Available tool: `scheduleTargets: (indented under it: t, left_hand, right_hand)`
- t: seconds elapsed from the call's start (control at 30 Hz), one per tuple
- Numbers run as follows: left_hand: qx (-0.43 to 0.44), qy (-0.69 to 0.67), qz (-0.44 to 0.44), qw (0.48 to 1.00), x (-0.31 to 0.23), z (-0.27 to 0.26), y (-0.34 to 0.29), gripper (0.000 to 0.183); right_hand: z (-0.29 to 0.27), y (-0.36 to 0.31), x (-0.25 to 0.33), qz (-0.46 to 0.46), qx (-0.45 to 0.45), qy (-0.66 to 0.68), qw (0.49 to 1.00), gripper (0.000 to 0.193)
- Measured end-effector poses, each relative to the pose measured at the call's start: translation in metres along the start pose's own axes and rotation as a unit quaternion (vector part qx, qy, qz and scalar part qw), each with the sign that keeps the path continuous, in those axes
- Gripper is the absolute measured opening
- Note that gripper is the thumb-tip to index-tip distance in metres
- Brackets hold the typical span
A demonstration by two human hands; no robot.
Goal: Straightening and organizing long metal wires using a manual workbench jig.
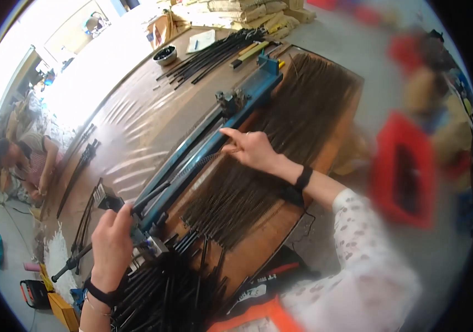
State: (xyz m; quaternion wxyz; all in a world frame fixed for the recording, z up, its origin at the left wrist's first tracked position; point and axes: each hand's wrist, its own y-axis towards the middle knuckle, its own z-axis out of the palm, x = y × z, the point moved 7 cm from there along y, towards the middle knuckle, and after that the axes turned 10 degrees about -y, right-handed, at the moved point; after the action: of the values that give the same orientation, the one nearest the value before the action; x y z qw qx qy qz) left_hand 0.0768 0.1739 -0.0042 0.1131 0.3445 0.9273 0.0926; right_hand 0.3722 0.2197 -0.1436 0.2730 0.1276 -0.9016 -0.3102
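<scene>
My left hand (pixel 112 243) is closed around a black rod (pixel 153 195), whose thicker end sticks out at the lower left. From the rod's far end a long thin coil spring (pixel 197 164) runs up along a blue metal rail fixture (pixel 206 148). My right hand (pixel 253 150) pinches the spring near its upper end, with the index finger stretched toward the rail. A small metal clamp block (pixel 231 103) sits on the rail beyond that finger. Below my left hand, a metal fitting (pixel 152 247) stands at the rail's near end.
Many dark coil springs (pixel 308 110) cover the table's right side. Black rods (pixel 161 296) are heaped at the near edge, and more rods (pixel 214 55) lie at the back beside a bowl (pixel 165 55). Another person (pixel 29 160) sits at the left. A red crate (pixel 405 171) stands at the right.
</scene>
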Motion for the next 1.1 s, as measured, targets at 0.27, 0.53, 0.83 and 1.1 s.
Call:
scheduleTargets:
  t: [0.27,0.53,0.83,1.1]
  left_hand:
    - [0.046,0.045,0.004,0.998,0.015,0.007,0.018,0.034]
    - [-0.026,0.063,-0.011,0.998,0.059,-0.013,-0.021,0.035]
    - [-0.028,0.050,0.011,0.998,0.062,-0.023,-0.069,0.040]
    - [-0.182,0.107,-0.128,0.969,0.166,-0.124,-0.187,0.012]
  right_hand:
    - [0.026,0.035,-0.019,0.018,0.038,-0.030,0.999,0.057]
    - [0.031,0.035,0.085,-0.165,-0.056,0.097,0.980,0.036]
    - [0.066,0.031,0.195,-0.261,-0.102,0.119,0.953,0.042]
    - [0.112,0.033,0.152,-0.141,0.021,0.012,0.990,0.024]
